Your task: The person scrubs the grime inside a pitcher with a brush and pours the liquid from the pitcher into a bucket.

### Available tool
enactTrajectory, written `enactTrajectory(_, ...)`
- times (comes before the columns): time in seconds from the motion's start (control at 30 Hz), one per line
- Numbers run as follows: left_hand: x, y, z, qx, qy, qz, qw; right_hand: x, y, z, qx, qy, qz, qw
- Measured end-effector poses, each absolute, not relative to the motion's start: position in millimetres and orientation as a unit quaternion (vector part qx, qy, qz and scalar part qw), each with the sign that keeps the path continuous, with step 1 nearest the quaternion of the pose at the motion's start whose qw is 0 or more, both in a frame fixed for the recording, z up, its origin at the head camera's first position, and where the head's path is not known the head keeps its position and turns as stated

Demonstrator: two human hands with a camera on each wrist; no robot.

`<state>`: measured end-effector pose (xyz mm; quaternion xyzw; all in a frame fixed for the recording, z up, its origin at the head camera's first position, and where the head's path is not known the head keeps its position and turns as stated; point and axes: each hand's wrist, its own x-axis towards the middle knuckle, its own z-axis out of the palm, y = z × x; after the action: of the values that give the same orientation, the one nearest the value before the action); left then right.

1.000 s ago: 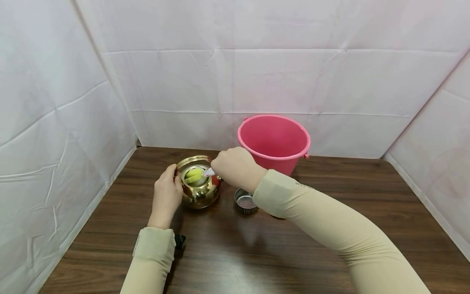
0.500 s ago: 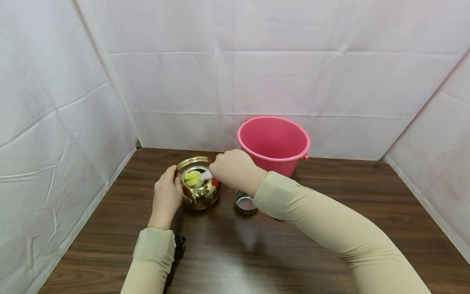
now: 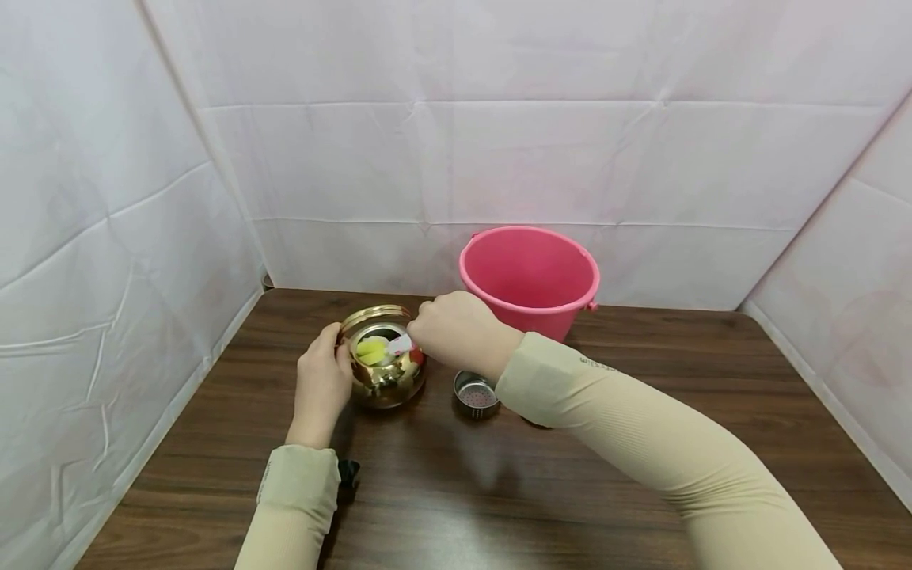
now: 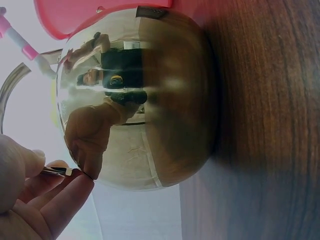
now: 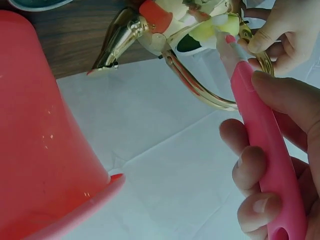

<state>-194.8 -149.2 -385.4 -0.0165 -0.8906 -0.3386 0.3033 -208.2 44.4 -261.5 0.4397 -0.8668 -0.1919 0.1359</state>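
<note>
A shiny gold kettle [image 3: 388, 388] stands uncovered on the wooden table, its spout [image 5: 116, 42] showing in the right wrist view. My left hand [image 3: 322, 380] pinches the base of the kettle's raised handle [image 5: 200, 92] between thumb and fingers. In my right hand [image 3: 459, 328] I grip a sponge brush by its pink handle [image 5: 265, 130]. Its yellow sponge head [image 3: 370, 350] is at the kettle's round mouth; how deep it reaches I cannot tell. Right of the kettle, below my right wrist, sits a small metal strainer [image 3: 476, 394] with a perforated bottom.
Behind my right forearm stands a pink bucket [image 3: 530, 269], close to the back curtain. White curtains [image 3: 541, 158] enclose the wooden table [image 3: 442, 507] at the back and both sides. Something small and mostly hidden lies under my right sleeve [image 3: 549, 380].
The yellow sponge head has shifted slightly left and toward me at the kettle's mouth, and the brush has turned a little. My left hand keeps its hold on the kettle's handle.
</note>
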Motion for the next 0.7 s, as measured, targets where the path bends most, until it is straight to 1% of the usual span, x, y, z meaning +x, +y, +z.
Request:
enactTrajectory(0.1, -194.5, -149.5, -385.0, -0.017, -0.889, -0.341, 0.304, -207.7, 44.6, -261.4, 0.438, -0.867, -0.195, 0.133)
enactTrajectory(0.33, -194.4, -150.6, -383.8, -0.008, -0.894, -0.345, 0.285, -208.4, 44.3, -261.7, 0.428, -0.875, -0.192, 0.12)
enactTrajectory(0.7, -195.1, -151.0, -385.9, -0.008, -0.892, -0.338, 0.301, -208.7, 45.0, -259.5, 0.41, -0.888, -0.18, 0.108)
